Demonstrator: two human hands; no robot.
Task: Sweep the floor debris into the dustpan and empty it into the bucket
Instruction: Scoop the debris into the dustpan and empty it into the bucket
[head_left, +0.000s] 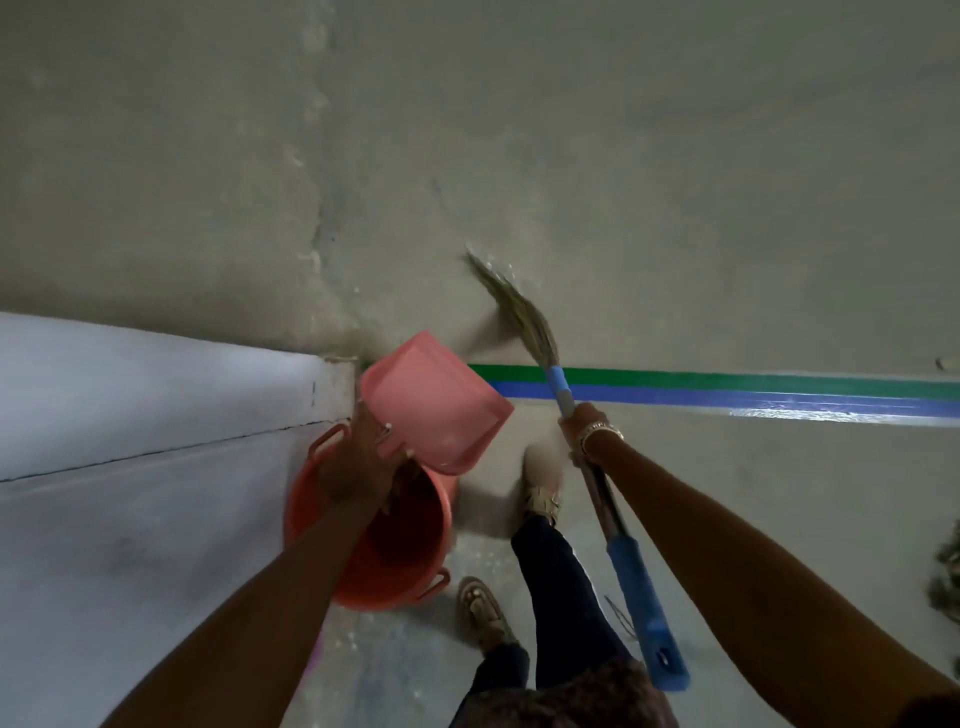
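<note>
Left hand (358, 462) grasps dustpan (436, 400), tipped over bucket (363, 592); right hand (592, 431) grips broom (524, 312). We judge emptying underway, sweeping mostly done.

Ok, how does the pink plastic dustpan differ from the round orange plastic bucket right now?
The pink plastic dustpan is shallow and squarish; the round orange plastic bucket is deep. The left hand holds the dustpan tilted in the air; the bucket stands upright on the floor. The dustpan is paler than the bucket. Both are plastic.
</note>
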